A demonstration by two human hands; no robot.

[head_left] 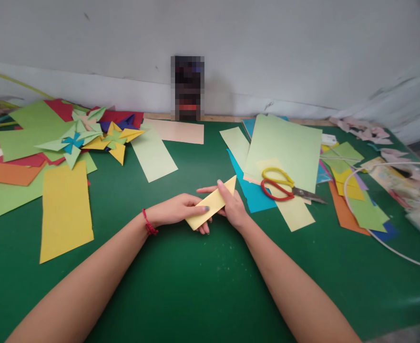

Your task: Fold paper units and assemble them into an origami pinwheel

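A folded strip of pale yellow paper (210, 208), with one end coming to a point, is held between both hands above the green table (195, 295). My left hand (181, 209), with a red cord bracelet at its wrist, pinches the lower left end, thumb on top and fingers beneath. Near the pointed upper right end, my right hand (234, 207) grips the same paper, its thumb lying along the top face. The fingers under the paper are partly hidden.
Scissors (291, 186) with red and yellow handles lie on light green sheets (284, 143) at the right. Folded paper stars (115, 138) rest on coloured sheets at the left, near a yellow sheet (66, 209). A white cable (346, 190) loops at far right. A pixelated dark object (188, 88) stands against the wall.
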